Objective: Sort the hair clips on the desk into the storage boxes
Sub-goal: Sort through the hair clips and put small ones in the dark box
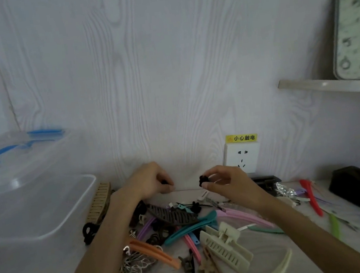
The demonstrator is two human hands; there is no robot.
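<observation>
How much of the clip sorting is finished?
Hardly any, by the look of it. The clear box on the left seems to have nothing in it yet. The right hand pinches a small black clip, and the left hand holds something dark too. A big pile of clips still covers the desk.

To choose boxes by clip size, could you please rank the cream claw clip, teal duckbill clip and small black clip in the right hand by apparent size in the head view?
1. cream claw clip
2. teal duckbill clip, similar length but slimmer, so unsure
3. small black clip, pinched in the right hand
</observation>
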